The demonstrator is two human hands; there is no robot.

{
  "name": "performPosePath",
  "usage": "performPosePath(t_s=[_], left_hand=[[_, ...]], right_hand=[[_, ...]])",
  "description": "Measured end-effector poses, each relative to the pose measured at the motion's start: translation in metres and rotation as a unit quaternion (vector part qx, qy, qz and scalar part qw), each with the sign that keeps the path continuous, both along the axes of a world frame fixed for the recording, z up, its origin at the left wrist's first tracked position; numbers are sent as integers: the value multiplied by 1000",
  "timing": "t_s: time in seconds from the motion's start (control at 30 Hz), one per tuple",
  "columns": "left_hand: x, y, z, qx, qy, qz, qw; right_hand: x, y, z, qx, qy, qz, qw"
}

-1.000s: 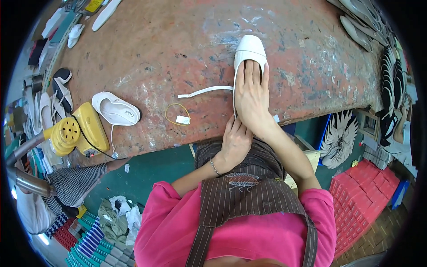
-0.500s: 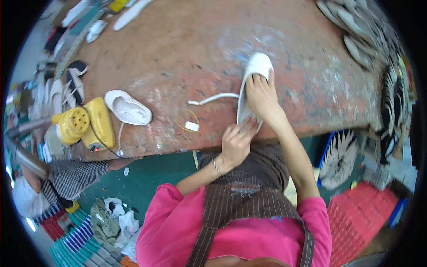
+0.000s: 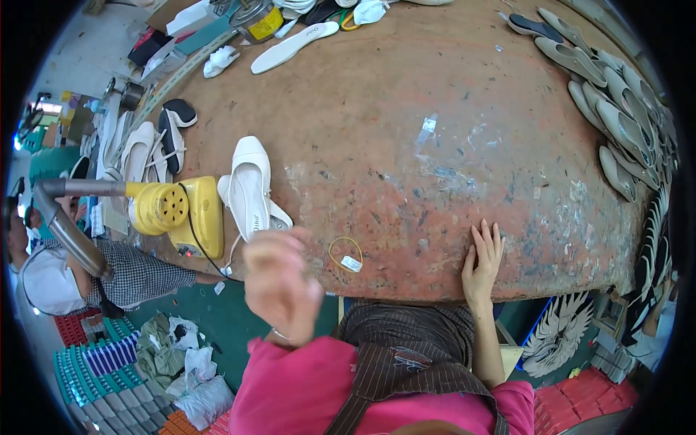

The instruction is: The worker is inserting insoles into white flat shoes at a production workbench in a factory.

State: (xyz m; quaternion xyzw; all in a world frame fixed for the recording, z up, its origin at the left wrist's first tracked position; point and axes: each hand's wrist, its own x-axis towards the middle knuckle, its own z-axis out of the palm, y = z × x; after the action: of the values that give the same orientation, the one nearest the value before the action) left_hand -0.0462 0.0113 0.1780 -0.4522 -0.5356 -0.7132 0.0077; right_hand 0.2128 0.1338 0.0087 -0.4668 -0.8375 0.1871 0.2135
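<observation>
My left hand [image 3: 281,286], smeared by motion, is at the heel end of a white slingback shoe [image 3: 249,194]; whether its fingers grip the shoe does not show. That shoe lies partly over a second white shoe [image 3: 278,216], beside the yellow machine [image 3: 199,214]. My right hand [image 3: 483,262] rests on the worn tabletop near its front edge, fingers spread and holding nothing. Between my hands lie a yellow rubber band [image 3: 332,250] and a small white tag [image 3: 351,264].
Several beige shoes [image 3: 625,130] are heaped at the far right. A white insole [image 3: 293,48] and a metal can [image 3: 259,19] lie at the back. More shoes [image 3: 138,151] stand at the left, where a person in a checked garment [image 3: 145,270] sits. A red stack [image 3: 580,399] is below right.
The white shoe both hands were working on has moved left onto the other shoe. My left hand went left with it; my right hand came off it and lies on the table.
</observation>
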Motion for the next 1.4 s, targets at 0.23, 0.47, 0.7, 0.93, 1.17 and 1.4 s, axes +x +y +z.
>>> performPosePath(t_s=[0.23, 0.47, 0.7, 0.93, 1.17, 1.4], left_hand=[[52, 70, 52, 150, -252, -499, 816], [83, 117, 32, 231, -283, -590, 720], [106, 99, 15, 218, -397, -663, 597], [91, 111, 10, 179, -371, -644, 645], [98, 115, 14, 147, -342, -639, 672], [101, 129, 17, 114, -313, -641, 691]], right_hand=[[-10, 2, -9, 34, -15, -21, 999], [-9, 7, -9, 22, -22, -30, 999], [-7, 5, -9, 5, -24, -28, 999], [-2, 4, -11, 16, -22, -30, 999], [-3, 5, -10, 1, -7, -24, 1000], [0, 4, -10, -5, 6, -26, 1000]])
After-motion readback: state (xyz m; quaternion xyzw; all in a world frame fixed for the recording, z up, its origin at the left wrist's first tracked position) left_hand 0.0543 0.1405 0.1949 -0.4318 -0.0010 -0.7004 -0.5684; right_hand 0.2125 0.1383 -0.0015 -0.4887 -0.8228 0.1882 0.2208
